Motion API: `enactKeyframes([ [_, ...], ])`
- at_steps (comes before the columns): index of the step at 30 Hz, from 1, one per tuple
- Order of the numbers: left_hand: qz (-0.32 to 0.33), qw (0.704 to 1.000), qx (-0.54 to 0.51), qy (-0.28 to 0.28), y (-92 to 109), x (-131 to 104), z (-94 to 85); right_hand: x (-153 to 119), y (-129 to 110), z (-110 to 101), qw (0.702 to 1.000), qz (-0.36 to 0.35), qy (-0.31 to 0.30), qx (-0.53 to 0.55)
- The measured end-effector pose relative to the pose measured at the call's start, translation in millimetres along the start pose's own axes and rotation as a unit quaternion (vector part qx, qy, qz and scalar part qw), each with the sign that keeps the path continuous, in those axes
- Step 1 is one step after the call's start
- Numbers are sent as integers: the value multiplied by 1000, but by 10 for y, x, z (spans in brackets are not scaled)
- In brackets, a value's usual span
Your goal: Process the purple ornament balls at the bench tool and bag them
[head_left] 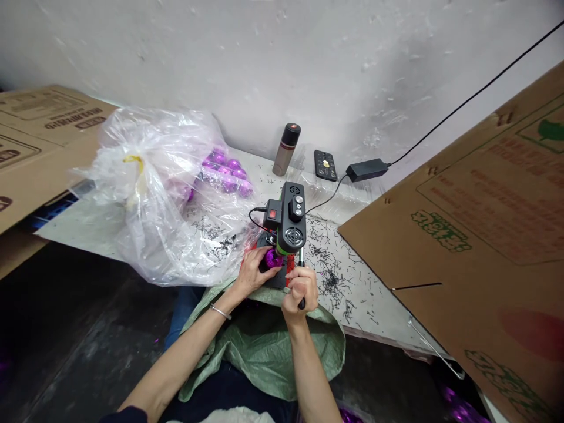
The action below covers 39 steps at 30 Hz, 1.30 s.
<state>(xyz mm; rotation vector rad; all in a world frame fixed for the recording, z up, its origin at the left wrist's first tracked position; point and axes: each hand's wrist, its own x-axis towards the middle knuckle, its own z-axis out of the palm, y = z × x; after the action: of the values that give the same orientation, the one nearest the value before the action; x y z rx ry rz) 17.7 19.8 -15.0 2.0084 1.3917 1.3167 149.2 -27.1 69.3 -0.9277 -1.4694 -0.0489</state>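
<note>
A small black bench machine (294, 217) with a red switch stands on the table in front of me. My left hand (257, 270) pinches a shiny purple ball (274, 258) under the machine's head, and the fingers curve around its side. My right hand (301, 291) is wrapped round the machine's black lever handle (302, 304), which points down toward me. The red and black base lies partly hidden behind my hands. Just below them, a green woven sack (259, 352) hangs open over my lap.
A clear plastic bag (163, 211) with several purple balls (227, 173) lies left. Black bits (330, 282) litter the table. Behind stand a bottle (286, 150), a phone (325, 165) and a power adapter (367, 170). Cardboard boxes (480, 235) flank both sides.
</note>
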Motion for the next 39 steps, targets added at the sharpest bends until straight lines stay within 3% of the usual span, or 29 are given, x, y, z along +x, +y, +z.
enactKeyframes([
  [16, -1, 1000, -12, -2, -11, 9, 2, -61, 62, 57, 999, -2, 27, 27],
  [24, -4, 1000, -11, -13, 2, 32, -17, -59, 106, 93, 998, -53, 21, 20],
  [27, -4, 1000, -9, -12, 2, 25, -18, 65, 15, 46, 999, -36, 21, 28],
  [34, -3, 1000, -19, -3, 1, 43, -6, 616, -368, -82, 995, 90, -12, 37],
  [39, -5, 999, -33, 0, 104, -102, -177, 620, -385, -88, 996, 85, -11, 28],
])
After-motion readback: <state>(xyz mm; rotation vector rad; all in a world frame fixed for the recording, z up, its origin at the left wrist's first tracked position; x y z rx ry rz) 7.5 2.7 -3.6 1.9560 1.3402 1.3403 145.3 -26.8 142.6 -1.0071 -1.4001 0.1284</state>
